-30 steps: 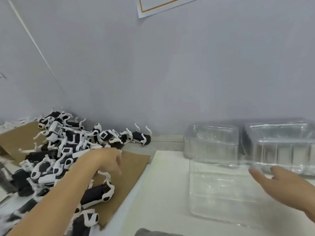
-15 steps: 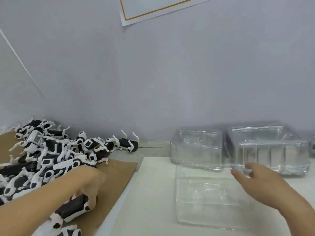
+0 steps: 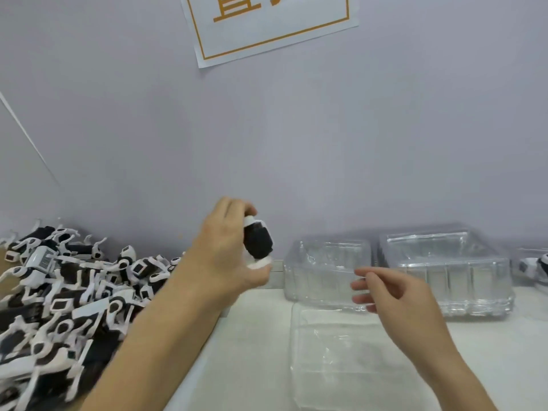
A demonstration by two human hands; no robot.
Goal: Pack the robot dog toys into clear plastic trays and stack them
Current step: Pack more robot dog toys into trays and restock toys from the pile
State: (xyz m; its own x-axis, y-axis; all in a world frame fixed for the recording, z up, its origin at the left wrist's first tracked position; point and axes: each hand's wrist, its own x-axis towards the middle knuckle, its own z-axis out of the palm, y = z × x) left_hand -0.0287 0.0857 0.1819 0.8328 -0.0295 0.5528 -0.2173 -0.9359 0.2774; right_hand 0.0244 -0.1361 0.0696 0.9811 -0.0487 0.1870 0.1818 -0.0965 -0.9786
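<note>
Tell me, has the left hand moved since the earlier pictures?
Yes. The left hand has left the toy pile, risen, and gone right toward the stacked trays. It now grips a robot dog toy in the air.

Light: soft, even indoor light fell across the pale wall (image 3: 326, 143) and white counter (image 3: 255, 345), with no visible source.
Shadows: faint, diffuse ones lay beneath the stacked clear trays (image 3: 444, 274).
Glare: dull highlights streaked the tray walls; the flat tray (image 3: 350, 360) nearly vanished against the counter.
Blur: motion softened the left hand (image 3: 228, 250) and the toy (image 3: 257, 241) it held.
Distortion: wide-angle bending tilted the poster (image 3: 267, 25) and wall seam.
</note>
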